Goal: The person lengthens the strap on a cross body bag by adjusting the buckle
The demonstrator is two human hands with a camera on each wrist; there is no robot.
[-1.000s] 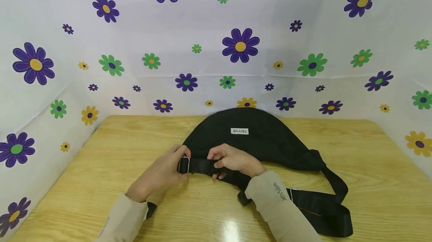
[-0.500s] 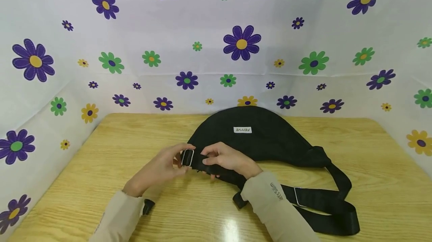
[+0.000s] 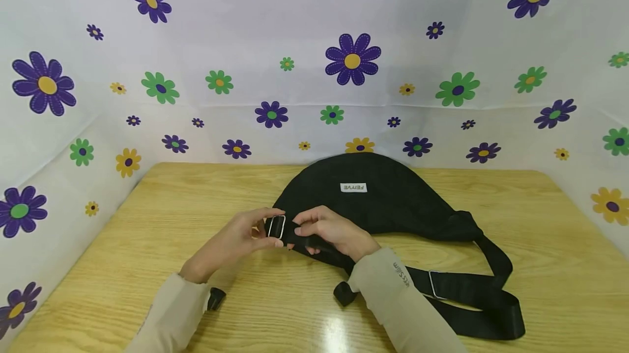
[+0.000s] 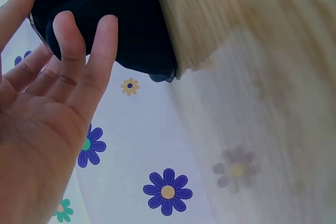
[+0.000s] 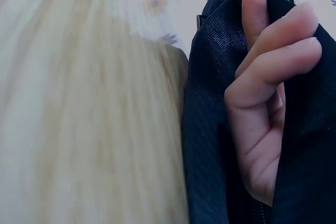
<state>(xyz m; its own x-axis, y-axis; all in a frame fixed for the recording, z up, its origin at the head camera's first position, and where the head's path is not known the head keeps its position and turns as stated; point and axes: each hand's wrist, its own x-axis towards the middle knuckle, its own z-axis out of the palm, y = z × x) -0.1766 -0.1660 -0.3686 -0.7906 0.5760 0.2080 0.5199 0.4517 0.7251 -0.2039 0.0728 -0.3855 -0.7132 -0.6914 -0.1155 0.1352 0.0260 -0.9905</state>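
Note:
A black crescent-shaped waist bag [image 3: 383, 205] with a small white label [image 3: 354, 187] lies on the table, its curved side toward the back. In front of its left end, my left hand [image 3: 231, 243] pinches a silver rectangular strap slider [image 3: 277, 227] between thumb and forefinger. Just to the right, my right hand [image 3: 339, 233] grips the black strap [image 3: 290, 233] that runs from the slider. The right wrist view shows the fingers [image 5: 257, 87] curled among the strap and bag fabric. In the left wrist view, other fingers [image 4: 100, 56] of the left hand extend below the dark fabric.
The long strap [image 3: 506, 315] loops on the right side of the wooden table [image 3: 123, 265], with a second silver slider [image 3: 434, 284] on it. A black buckle end [image 3: 215, 299] sits by the left sleeve, another black piece [image 3: 344, 293] by the right cuff. Flowered cloth [image 3: 196, 41] hangs behind.
My left hand and the slider have moved right, and my right hand slightly left, so less strap shows between them. The slider has tilted. The bag has shifted slightly right.

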